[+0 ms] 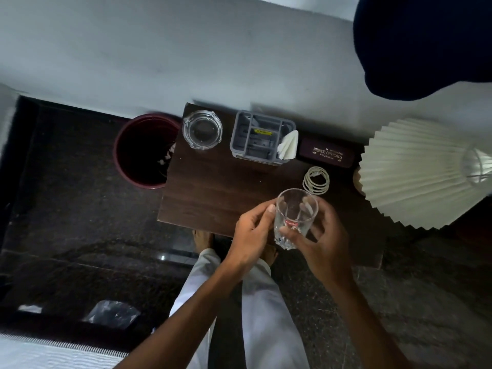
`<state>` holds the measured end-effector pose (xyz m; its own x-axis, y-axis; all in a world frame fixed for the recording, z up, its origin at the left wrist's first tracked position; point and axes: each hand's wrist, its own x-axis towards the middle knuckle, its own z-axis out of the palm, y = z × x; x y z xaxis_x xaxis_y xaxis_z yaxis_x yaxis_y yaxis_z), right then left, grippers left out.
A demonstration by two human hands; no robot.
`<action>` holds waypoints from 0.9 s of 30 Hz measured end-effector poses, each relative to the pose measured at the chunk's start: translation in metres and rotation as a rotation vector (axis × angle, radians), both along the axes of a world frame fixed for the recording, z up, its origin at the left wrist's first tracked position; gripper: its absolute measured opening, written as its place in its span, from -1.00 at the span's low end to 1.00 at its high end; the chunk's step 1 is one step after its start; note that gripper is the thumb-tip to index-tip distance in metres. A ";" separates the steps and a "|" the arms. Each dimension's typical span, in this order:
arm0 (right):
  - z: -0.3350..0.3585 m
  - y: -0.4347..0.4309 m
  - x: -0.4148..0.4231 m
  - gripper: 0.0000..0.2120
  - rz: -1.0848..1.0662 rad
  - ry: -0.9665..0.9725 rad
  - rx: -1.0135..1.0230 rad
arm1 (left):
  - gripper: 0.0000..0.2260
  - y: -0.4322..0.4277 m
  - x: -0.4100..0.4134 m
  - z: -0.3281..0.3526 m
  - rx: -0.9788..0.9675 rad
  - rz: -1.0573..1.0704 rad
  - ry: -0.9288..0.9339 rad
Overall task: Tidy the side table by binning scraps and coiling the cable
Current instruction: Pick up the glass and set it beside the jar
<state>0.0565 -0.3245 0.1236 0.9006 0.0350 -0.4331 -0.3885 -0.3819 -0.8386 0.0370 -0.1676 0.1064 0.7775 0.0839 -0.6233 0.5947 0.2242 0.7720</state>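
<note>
A clear drinking glass (295,217) with a small red label is held above the near edge of the dark wooden side table (213,193). My left hand (251,235) grips its left side and my right hand (324,241) wraps its right side. A white cable (316,180) lies coiled in a neat ring on the table just beyond the glass. A dark red bin (143,151) stands on the floor at the table's left end, with pale scraps inside.
Along the table's back edge sit a glass ashtray (202,133), a grey organiser tray (262,138) with white tissue, and a dark spectacle case (327,155). A pleated white lampshade (420,171) overhangs the right end. A white wall is behind.
</note>
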 end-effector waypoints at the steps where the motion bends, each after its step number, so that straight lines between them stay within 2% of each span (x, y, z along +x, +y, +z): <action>1: 0.005 0.010 0.003 -0.15 0.009 0.000 0.043 | -0.73 0.008 0.000 0.005 -0.001 0.029 -0.023; 5: 0.018 0.048 0.018 -0.16 0.100 -0.059 0.117 | -0.73 0.042 0.001 0.018 0.040 0.121 -0.094; 11: 0.025 0.104 0.043 -0.16 0.221 -0.239 0.047 | -0.68 0.095 0.010 0.024 0.084 0.220 -0.148; 15: 0.024 0.135 0.062 -0.20 0.287 -0.259 0.059 | -0.54 0.127 0.021 0.022 0.112 0.242 -0.148; 21: 0.008 0.174 0.096 -0.23 0.359 -0.296 -0.024 | -0.57 0.166 0.050 0.012 0.108 0.288 -0.149; 27: -0.009 0.200 0.128 -0.24 0.370 -0.354 -0.112 | -0.47 0.184 0.084 -0.005 0.081 0.295 -0.105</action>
<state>0.1845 -0.1243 0.1145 0.9287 0.3495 -0.1242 0.0891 -0.5352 -0.8400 0.1208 0.0166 0.1011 0.7720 0.3615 -0.5228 0.4291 0.3103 0.8483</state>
